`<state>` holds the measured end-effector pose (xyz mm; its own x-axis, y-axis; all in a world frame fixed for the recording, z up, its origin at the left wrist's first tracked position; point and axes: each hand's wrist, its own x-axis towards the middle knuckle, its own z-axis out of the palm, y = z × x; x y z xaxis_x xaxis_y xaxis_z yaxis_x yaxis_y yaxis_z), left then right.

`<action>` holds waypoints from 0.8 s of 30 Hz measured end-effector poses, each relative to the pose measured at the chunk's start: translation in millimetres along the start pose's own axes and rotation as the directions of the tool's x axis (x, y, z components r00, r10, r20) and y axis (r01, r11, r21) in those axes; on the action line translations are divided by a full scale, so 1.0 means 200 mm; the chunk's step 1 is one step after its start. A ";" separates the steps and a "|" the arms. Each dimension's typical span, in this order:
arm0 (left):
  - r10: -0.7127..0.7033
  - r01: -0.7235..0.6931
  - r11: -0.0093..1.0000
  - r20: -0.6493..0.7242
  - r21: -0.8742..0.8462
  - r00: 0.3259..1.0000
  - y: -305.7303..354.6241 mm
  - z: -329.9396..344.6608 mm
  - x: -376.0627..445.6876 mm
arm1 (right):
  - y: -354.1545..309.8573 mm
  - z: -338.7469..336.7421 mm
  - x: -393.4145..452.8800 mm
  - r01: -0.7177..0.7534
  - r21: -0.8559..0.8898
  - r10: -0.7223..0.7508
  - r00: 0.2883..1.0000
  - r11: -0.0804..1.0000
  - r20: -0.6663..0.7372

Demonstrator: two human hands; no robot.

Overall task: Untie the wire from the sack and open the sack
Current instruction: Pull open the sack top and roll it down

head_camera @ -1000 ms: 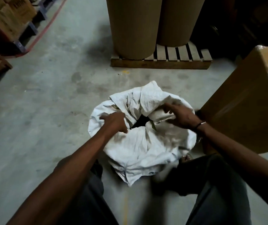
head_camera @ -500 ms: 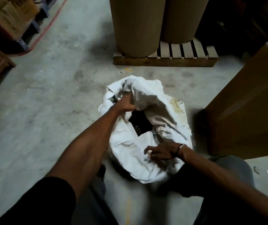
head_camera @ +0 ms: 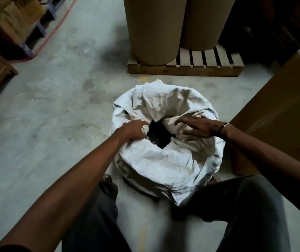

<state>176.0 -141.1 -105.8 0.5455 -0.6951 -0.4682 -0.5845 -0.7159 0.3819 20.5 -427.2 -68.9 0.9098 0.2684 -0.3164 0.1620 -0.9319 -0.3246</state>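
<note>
Left hand (head_camera: 133,130) gripping sack (head_camera: 165,160) mouth, right hand (head_camera: 196,129) flat.

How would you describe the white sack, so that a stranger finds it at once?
Start at the wooden pallet bearing two tall brown cylinders. On the concrete floor just before it stands the white sack, a big cardboard box beside it. It alone is crumpled white, with a dark opening on top.

Warehouse: pallet (head_camera: 185,70), cardboard drums (head_camera: 152,30)
</note>
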 end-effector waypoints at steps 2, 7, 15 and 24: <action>-0.061 0.041 0.988 0.134 0.147 0.989 0.01 0.06 -0.02 | 0.02 0.06 0.04 -0.045 -0.023 0.046 0.998 0.999 0.042; -0.240 0.205 0.955 0.152 0.214 0.959 -0.24 0.10 -0.10 | 0.14 0.05 -0.02 -0.350 -0.340 0.430 0.881 0.873 0.196; -0.078 0.062 0.973 0.063 0.221 0.995 -0.09 0.04 -0.09 | 0.10 0.05 0.08 -0.296 -0.352 0.345 0.935 0.888 0.084; -0.154 0.165 0.937 -0.061 0.308 0.986 -0.09 -0.17 0.21 | -0.07 0.21 0.25 -0.439 -0.466 0.493 0.870 0.768 -0.007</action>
<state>230.4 -160.4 -104.7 0.6647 -0.5796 -0.4714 -0.6425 -0.7655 0.0352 48.1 -390.4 -117.1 0.8742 -0.2277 -0.4288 -0.0972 -0.9474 0.3049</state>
